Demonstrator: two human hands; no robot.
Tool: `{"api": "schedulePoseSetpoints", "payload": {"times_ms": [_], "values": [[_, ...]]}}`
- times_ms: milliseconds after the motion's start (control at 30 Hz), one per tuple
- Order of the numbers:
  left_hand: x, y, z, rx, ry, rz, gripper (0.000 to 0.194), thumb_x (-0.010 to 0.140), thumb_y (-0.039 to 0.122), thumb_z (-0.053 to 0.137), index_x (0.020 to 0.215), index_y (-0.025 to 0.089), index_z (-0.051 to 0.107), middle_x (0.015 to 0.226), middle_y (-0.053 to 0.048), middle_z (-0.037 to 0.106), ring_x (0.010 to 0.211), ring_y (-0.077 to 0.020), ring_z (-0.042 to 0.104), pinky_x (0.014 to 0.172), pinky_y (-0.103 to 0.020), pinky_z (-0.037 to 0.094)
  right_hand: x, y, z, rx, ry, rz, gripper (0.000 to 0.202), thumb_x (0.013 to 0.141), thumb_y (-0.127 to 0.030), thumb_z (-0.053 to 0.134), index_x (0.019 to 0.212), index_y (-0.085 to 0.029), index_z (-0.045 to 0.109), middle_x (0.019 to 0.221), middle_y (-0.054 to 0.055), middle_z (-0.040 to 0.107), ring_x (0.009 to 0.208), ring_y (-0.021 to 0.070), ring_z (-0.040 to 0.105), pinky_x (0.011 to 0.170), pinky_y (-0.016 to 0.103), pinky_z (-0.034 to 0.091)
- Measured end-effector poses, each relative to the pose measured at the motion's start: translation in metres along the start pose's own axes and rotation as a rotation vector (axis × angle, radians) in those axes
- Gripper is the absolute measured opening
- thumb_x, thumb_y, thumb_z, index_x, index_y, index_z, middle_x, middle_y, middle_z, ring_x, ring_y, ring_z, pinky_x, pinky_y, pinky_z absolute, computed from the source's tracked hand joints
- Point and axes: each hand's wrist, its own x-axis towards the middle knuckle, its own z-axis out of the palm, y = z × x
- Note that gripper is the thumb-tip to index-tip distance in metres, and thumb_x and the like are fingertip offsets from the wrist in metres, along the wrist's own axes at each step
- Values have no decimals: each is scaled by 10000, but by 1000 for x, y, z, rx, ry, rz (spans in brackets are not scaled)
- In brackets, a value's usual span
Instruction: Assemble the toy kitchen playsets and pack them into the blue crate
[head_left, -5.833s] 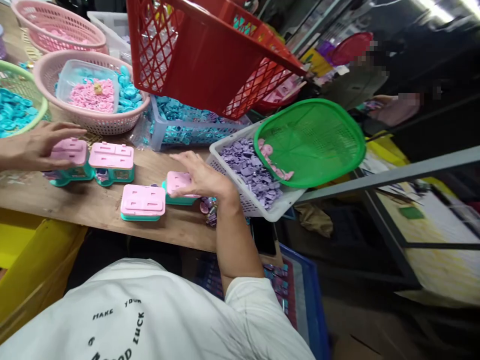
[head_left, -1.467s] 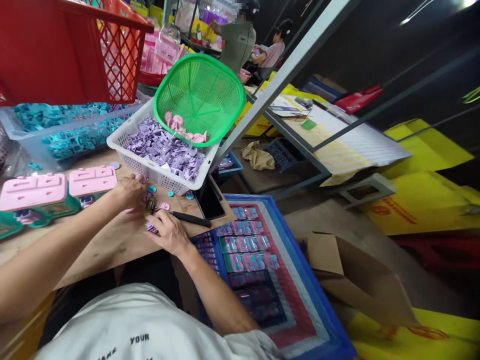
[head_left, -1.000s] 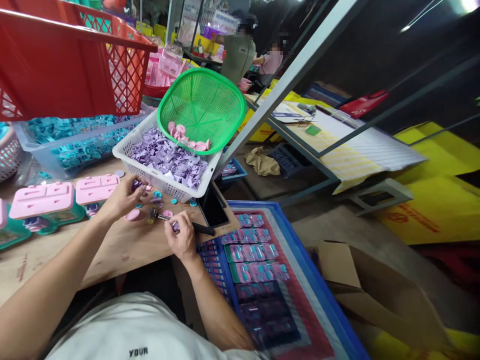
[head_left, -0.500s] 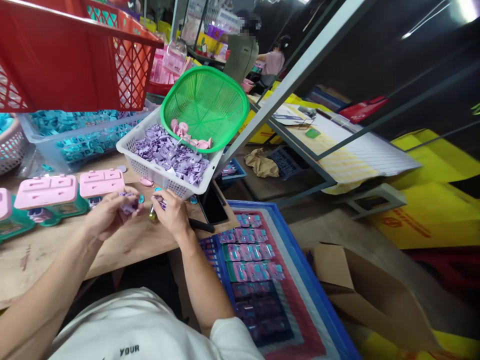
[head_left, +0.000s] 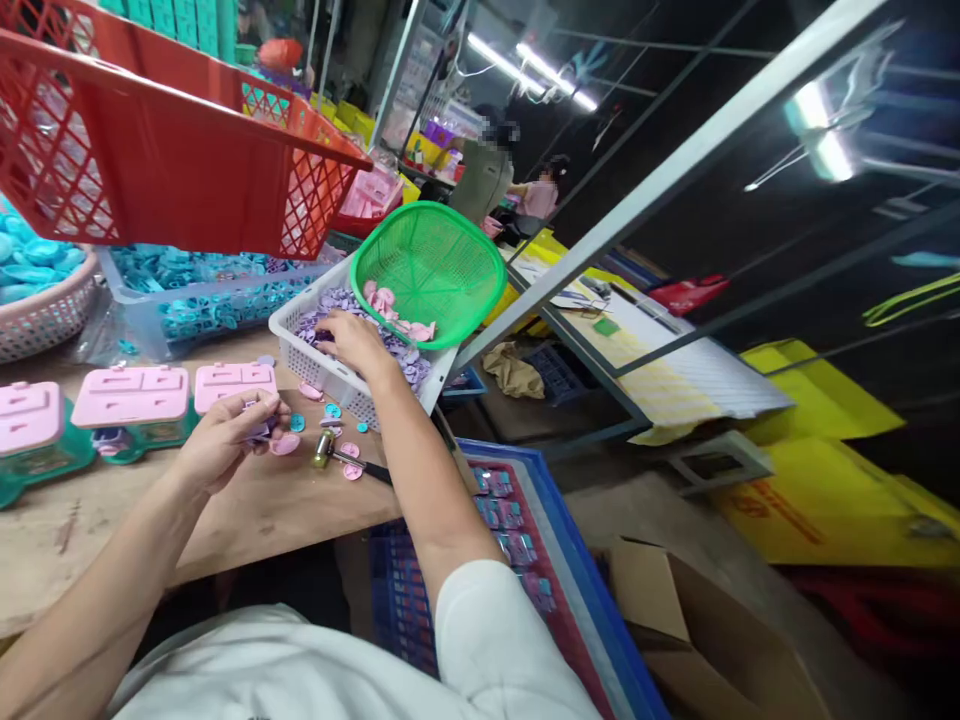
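My left hand (head_left: 231, 435) is closed around small purple plastic pieces (head_left: 264, 430) above the wooden table, partly covering them with its fingers. My right hand (head_left: 351, 342) reaches into the white basket (head_left: 319, 372), its fingers curved and apart among loose purple plastic pieces (head_left: 409, 362); the fingertips are partly hidden. Between the hands and the table edge lie a small hammer (head_left: 322, 450) with a brass-coloured head, pink discs (head_left: 351, 470) and small blue round pieces (head_left: 332, 410). Pink-lidded teal boxes (head_left: 133, 390) stand in a row left of my left hand.
A green basket (head_left: 427, 260) with pink pieces rests tilted on the white basket. Above a clear bin (head_left: 150, 320) of blue parts sits a red crate (head_left: 202, 160). A slanting metal post (head_left: 600, 240) rises at right. Below are a blue-rimmed tray (head_left: 570, 540) and a cardboard box (head_left: 652, 590).
My right hand has moved from near the left hand, up and forward into the white basket, uncovering the hammer and discs. The left hand keeps hold of the purple pieces. The view has tilted up.
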Motion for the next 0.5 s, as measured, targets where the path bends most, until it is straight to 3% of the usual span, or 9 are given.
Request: {"api": "schedulePoseSetpoints", "payload": {"times_ms": [100,200,333,500], "values": [[5,15,-13,186,67,141,633,540,666,935,821,134,739,769,-56,677,623,-115,558,480,-173,370,1,0,4,58,49,14,262,1002,-218,632,1226,-185,763,1261,110,722,1158,252,687,1007,349,524],[17,30,-27,300,162,278,628,581,666,897,894,140,760,770,-50,673,632,-124,553,502,-190,382,4,-1,6,100,58,1,326,950,-190,692,1273,-204,739,1293,102,720,1156,247,685,1016,351,518],[29,41,-39,445,218,391,507,718,583,795,945,131,759,717,-34,639,609,-127,523,533,-219,383,10,-4,2,146,13,44,101,910,-174,711,972,-179,791,1127,89,761,1035,239,702,943,339,522],[38,41,-39,817,195,577,446,845,460,683,1118,118,764,777,-35,661,629,-126,504,616,-252,399,1,-28,-16,576,221,89,142,905,-169,658,765,-157,681,814,22,721,813,156,665,838,278,508]]}}
